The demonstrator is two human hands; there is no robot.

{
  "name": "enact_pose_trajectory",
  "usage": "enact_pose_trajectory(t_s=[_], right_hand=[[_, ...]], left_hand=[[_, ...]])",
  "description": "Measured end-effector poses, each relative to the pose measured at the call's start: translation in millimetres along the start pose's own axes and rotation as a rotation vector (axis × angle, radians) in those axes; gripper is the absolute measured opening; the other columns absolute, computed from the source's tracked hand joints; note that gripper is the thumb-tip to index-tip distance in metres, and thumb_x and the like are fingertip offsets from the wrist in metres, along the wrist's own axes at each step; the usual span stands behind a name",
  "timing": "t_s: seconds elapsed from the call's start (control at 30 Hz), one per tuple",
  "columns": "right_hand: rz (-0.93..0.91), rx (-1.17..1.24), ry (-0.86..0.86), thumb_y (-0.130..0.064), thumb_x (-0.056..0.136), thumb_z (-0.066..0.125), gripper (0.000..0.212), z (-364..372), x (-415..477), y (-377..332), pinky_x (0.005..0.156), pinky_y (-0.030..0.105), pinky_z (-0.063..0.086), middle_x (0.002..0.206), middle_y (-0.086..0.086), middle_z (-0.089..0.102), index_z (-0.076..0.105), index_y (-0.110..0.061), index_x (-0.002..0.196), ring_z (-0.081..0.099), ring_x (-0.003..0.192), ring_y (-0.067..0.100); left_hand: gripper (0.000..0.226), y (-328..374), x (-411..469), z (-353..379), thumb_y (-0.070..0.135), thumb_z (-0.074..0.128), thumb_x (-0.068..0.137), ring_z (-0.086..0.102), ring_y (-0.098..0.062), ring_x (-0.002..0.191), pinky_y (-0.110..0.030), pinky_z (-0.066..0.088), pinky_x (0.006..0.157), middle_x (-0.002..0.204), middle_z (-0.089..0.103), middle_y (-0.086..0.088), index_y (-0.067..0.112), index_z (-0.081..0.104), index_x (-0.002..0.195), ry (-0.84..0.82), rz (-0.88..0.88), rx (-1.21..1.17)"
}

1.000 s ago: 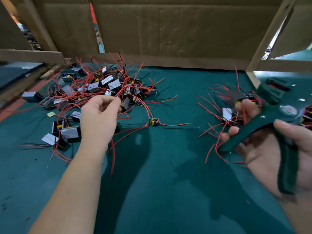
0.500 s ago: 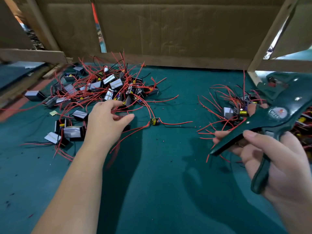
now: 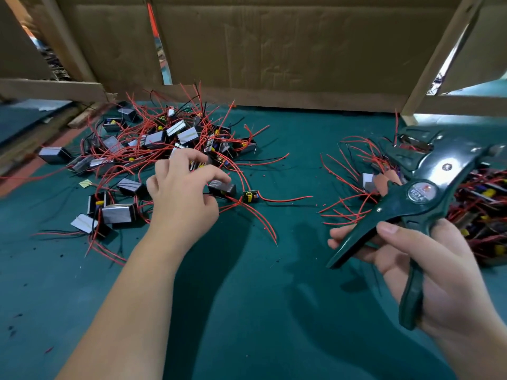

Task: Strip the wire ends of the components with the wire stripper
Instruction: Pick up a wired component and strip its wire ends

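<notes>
A tangled pile of grey box components with red wires [image 3: 153,141] lies at the left on the green mat [image 3: 260,297]. My left hand [image 3: 183,196] reaches into its near edge and pinches a grey box component [image 3: 223,187] between thumb and fingers. A small green circuit board with a yellow capacitor [image 3: 251,196] lies just right of it. My right hand [image 3: 428,270] grips the dark green wire stripper [image 3: 422,198] by its two spread handles, its head raised toward the back right. No wire sits in its jaws.
A second heap of components with red wires [image 3: 482,204] lies at the right, behind the stripper. Cardboard walls [image 3: 274,50] and wooden bars [image 3: 436,58] close off the back. Small red insulation scraps dot the mat.
My left hand moved right from the pile's edge and closed on a grey component. My right hand raised and turned the stripper, bringing its head into view.
</notes>
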State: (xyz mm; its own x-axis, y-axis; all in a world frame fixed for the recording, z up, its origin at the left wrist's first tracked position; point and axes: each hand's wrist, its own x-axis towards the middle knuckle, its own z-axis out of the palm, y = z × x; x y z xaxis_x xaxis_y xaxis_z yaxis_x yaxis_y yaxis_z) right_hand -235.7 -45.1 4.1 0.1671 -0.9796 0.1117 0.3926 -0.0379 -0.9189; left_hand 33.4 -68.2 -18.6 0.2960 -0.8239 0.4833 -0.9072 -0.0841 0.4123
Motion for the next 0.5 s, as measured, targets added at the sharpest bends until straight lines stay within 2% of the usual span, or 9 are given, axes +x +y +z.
enact_pose_trajectory(t_s=[0.1, 0.17, 0.23, 0.3, 0.33, 0.4, 0.43, 0.5], right_hand=[[-0.01, -0.017, -0.014, -0.003, 0.076, 0.052, 0.044, -0.6, -0.8, 1.9, 0.073, 0.064, 0.052, 0.092, 0.037, 0.053, 0.051, 0.003, 0.119, 0.065, 0.08, 0.05], [-0.015, -0.01, -0.043, -0.004, 0.076, 0.053, 0.033, -2.0, -1.1, 4.0, 0.072, 0.064, 0.053, 0.088, 0.022, 0.06, 0.057, -0.003, 0.109, 0.066, 0.078, 0.049], [-0.004, 0.007, -0.054, -0.004, 0.076, 0.054, 0.03, 0.7, -1.8, 4.1, 0.07, 0.063, 0.053, 0.088, 0.017, 0.059, 0.059, -0.007, 0.105, 0.065, 0.077, 0.05], [0.019, 0.024, -0.046, -0.003, 0.075, 0.053, 0.03, 1.5, -2.2, 5.4, 0.067, 0.06, 0.053, 0.089, 0.016, 0.06, 0.061, -0.009, 0.104, 0.064, 0.077, 0.051], [0.031, 0.027, -0.045, -0.003, 0.075, 0.053, 0.03, 1.8, -2.4, 5.1, 0.066, 0.059, 0.053, 0.089, 0.017, 0.06, 0.061, -0.009, 0.103, 0.064, 0.077, 0.051], [0.04, 0.034, -0.052, -0.003, 0.074, 0.053, 0.034, 3.2, -3.9, 4.8, 0.066, 0.058, 0.054, 0.092, 0.023, 0.06, 0.059, -0.005, 0.107, 0.065, 0.077, 0.051], [0.047, 0.047, -0.054, -0.003, 0.074, 0.053, 0.039, 4.1, -5.3, 4.9, 0.067, 0.059, 0.054, 0.093, 0.025, 0.06, 0.057, -0.003, 0.113, 0.064, 0.077, 0.051], [0.077, 0.069, -0.079, -0.004, 0.072, 0.052, 0.053, 6.0, -7.9, 2.9, 0.068, 0.061, 0.054, 0.098, 0.023, 0.066, 0.051, -0.002, 0.126, 0.065, 0.076, 0.05]], left_hand=[[0.054, -4.2, -1.2, 6.4, 0.012, 0.063, 0.073, 0.027, -0.026, 0.118, -0.042, 0.019, 0.098, 0.136, 0.035, 0.003, 0.038, 0.061, 0.119, -0.171, -0.022, 0.141], [0.038, -5.5, -2.4, 9.3, 0.028, 0.067, 0.078, 0.026, -0.027, 0.124, -0.044, 0.016, 0.103, 0.14, 0.033, 0.002, 0.04, 0.062, 0.114, -0.196, -0.064, 0.156], [0.018, -3.2, -2.7, 8.8, 0.034, 0.073, 0.076, 0.029, -0.027, 0.123, -0.044, 0.018, 0.101, 0.135, 0.04, 0.002, 0.035, 0.068, 0.093, -0.116, -0.071, 0.136], [0.016, 1.0, -1.3, 7.3, 0.039, 0.079, 0.072, 0.037, -0.027, 0.116, -0.04, 0.022, 0.093, 0.123, 0.049, 0.002, 0.029, 0.07, 0.081, 0.061, -0.06, 0.096], [0.018, 3.5, -0.4, 5.7, 0.042, 0.079, 0.072, 0.041, -0.026, 0.109, -0.036, 0.024, 0.088, 0.114, 0.051, 0.002, 0.028, 0.07, 0.082, 0.186, -0.039, 0.028], [0.018, 10.4, 0.2, -1.1, 0.042, 0.075, 0.077, 0.047, -0.017, 0.086, -0.027, 0.032, 0.076, 0.092, 0.049, 0.006, 0.029, 0.069, 0.088, 0.361, -0.007, -0.244], [0.015, 14.5, 0.8, -5.2, 0.042, 0.072, 0.081, 0.046, -0.011, 0.072, -0.023, 0.035, 0.067, 0.082, 0.047, 0.01, 0.03, 0.065, 0.087, 0.355, -0.034, -0.498], [0.024, 27.6, 2.8, -13.4, 0.047, 0.064, 0.084, 0.043, -0.005, 0.046, -0.018, 0.036, 0.045, 0.061, 0.048, 0.011, 0.026, 0.053, 0.078, 0.177, -0.258, -1.135]])
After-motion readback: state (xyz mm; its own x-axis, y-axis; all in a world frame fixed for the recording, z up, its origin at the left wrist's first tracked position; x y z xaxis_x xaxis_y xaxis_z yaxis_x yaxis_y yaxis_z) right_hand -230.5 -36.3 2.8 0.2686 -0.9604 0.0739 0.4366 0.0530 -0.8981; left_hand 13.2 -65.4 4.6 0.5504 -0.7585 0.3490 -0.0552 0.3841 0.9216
